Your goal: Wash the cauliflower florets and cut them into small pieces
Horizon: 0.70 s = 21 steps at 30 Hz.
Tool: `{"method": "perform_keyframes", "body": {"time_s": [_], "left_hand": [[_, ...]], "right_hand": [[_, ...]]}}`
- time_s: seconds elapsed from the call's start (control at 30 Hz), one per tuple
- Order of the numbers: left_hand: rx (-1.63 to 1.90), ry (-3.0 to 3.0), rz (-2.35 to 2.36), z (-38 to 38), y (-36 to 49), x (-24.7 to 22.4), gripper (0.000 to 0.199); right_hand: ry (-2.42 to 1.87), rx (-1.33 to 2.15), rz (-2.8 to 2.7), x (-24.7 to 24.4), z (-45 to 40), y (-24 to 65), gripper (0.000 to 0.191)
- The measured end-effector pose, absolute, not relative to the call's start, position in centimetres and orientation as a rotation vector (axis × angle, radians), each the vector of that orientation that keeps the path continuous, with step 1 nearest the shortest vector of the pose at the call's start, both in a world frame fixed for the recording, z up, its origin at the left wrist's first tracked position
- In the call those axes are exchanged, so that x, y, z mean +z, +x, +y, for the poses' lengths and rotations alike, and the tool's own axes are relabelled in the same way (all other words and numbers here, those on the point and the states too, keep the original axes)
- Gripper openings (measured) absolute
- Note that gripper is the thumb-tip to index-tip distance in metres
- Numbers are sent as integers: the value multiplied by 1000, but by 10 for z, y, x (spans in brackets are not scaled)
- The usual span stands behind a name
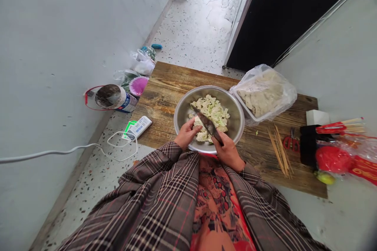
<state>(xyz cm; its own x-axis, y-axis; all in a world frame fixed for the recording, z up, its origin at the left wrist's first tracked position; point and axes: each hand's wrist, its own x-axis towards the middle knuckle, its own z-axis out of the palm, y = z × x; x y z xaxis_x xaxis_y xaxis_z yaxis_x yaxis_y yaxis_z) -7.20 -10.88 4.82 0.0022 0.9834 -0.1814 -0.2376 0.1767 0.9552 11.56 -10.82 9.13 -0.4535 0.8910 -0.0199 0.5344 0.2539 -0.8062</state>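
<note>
A steel bowl (237,125) with pale cut cauliflower (212,106) in it stands near the wooden table's front edge. My right hand (228,150) is closed round the handle of a knife (207,122), whose dark blade slants up and left over the bowl. At the bowl's near left side, my left hand (187,132) is closed on a piece of cauliflower (198,122), close beside the blade. The fingers partly cover that piece.
On the table (159,94), a tray in a clear plastic bag (265,90) touches the bowl's right side. Further right lie wooden skewers (279,151), red scissors (291,144) and red packages (334,159). Left are a power bank (140,127) with a white cable and, on the floor, a bucket (125,102).
</note>
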Motion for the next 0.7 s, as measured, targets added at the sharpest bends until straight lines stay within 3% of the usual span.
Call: {"method": "perform_keyframes", "body": {"time_s": [0.17,0.37,0.57,0.7], "left_hand": [[1175,801,1057,-110,-69,49,55],[1164,758,1029,-108,-69,41,53],[1112,764,1007,-106,-67,36,54],[1172,762,1046,-107,-67,33,58]], "right_hand": [[-1595,1435,-1646,92,-106,117,45],[-1610,1735,-1271,84,-98,126,44],[-1424,1210,-1978,87,-103,120,32],[-1219,925,-2364,95,-110,116,55]]}}
